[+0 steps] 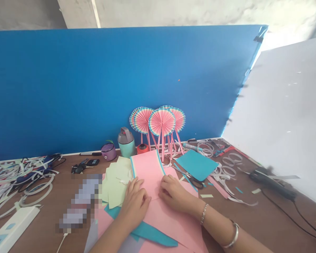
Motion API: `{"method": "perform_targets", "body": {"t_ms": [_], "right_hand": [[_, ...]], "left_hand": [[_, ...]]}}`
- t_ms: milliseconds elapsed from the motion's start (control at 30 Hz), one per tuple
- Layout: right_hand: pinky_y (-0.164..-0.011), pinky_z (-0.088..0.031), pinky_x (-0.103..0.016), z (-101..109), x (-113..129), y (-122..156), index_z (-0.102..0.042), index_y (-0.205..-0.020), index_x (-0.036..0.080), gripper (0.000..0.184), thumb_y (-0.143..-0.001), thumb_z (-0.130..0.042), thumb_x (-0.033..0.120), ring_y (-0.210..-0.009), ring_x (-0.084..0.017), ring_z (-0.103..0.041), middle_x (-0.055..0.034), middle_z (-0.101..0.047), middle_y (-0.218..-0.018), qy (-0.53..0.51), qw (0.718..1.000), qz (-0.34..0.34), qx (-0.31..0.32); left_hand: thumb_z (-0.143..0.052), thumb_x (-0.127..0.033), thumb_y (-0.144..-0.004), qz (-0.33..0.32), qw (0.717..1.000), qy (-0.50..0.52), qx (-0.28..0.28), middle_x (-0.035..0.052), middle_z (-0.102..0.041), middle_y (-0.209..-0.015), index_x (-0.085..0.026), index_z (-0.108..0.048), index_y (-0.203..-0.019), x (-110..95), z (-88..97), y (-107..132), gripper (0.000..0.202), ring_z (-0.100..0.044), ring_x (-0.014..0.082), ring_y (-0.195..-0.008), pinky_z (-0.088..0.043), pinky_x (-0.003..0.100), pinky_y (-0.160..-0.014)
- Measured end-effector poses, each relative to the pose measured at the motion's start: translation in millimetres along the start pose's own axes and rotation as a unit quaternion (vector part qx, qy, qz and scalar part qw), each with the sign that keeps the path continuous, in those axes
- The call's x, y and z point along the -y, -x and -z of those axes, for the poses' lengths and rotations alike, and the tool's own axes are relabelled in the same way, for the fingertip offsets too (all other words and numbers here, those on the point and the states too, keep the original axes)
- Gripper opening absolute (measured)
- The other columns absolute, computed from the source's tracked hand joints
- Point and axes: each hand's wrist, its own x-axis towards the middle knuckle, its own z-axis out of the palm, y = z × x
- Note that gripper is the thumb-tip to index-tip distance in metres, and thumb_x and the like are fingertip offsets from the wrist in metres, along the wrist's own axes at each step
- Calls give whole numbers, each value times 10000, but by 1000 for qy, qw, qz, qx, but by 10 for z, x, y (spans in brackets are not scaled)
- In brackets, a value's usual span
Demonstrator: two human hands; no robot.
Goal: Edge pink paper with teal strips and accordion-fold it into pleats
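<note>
A pink paper sheet (pixel 147 167) with blue and cream side borders lies in front of me. At its near left corner is my left hand (pixel 135 200), fingers bent over the edge and closed on it. My right hand (pixel 172 193) is closed on the near right edge, its fingers curled and their tips partly hidden. Larger pink paper (pixel 173 218) lies beneath my hands, with a strip of blue paper (pixel 152 233) across it. Pale green sheets (pixel 116 182) lie fanned out beside my left hand. Scissors (pixel 196 182) rest just beyond my right hand.
Pink pleated paper fans (pixel 162 122) stand against the blue partition (pixel 68 88). A turquoise bottle (pixel 126 146) and purple pot (pixel 108 151) stand nearby. Blue paper (pixel 196 164) and paper strips lie right. A power strip (pixel 14 228) and tangled strips (pixel 23 182) lie left.
</note>
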Motion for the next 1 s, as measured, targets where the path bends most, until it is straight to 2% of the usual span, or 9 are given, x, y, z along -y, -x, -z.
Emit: {"method": "perform_targets", "body": {"t_ms": [267,400,533,633,733,867,1000], "right_hand": [[-734,-342,-300,-20,19,-4,-472,-692,182,115,-774,-483,103,-813,-171,-432,-24,-505,-819,-4,1000,-25,-1],[-752,-343,-317,-24,17,3,-483,-751,191,77,-740,-501,117,-844,-187,-433,-26,-501,-864,-9,999,-44,-12],[-795,-332,-344,-48,38,12,-494,-831,199,124,-725,-518,140,-902,-208,-426,-35,-502,-930,19,998,-53,-36],[-776,-321,-352,-87,102,7,-494,-834,199,97,-763,-543,244,-883,-220,-426,-42,-509,-926,64,995,-62,-50],[-761,-313,-358,-134,170,-2,-493,-825,197,206,-765,-582,372,-873,-233,-427,-52,-512,-921,100,989,-84,-67],[-780,-307,-356,-170,176,2,-501,-852,199,251,-734,-626,382,-905,-244,-434,-60,-513,-953,95,985,-121,-73],[-800,-301,-366,-115,100,20,-506,-875,206,302,-693,-657,393,-939,-258,-437,-65,-506,-985,94,977,-178,-70]], "left_hand": [[-480,-158,-779,14,999,-28,-37,77,-538,-1247,-200,-497,-639,-23,-75,-33,147,-354,299,-1274,-265,541,-1048],[-495,-152,-759,30,999,-11,-44,61,-545,-1226,-219,-509,-751,-26,-96,-29,69,-360,285,-1269,-265,543,-1046],[-496,-144,-749,60,998,9,-23,52,-513,-1259,-230,-513,-828,-41,-94,-27,118,-313,280,-1305,-206,558,-1070],[-501,-151,-748,63,998,18,-22,52,-511,-1249,-233,-509,-829,-44,-91,-30,115,-316,273,-1303,-193,554,-1077],[-503,-156,-752,62,998,21,-26,56,-512,-1240,-232,-505,-819,-42,-87,-33,101,-322,274,-1297,-205,555,-1072],[-509,-161,-753,64,997,25,-23,54,-509,-1248,-232,-503,-799,-33,-72,-29,85,-318,279,-1299,-206,562,-1069],[-501,-168,-756,59,998,31,-15,38,-508,-1264,-236,-510,-784,-15,-57,-16,75,-305,279,-1308,-200,576,-1067]]}}
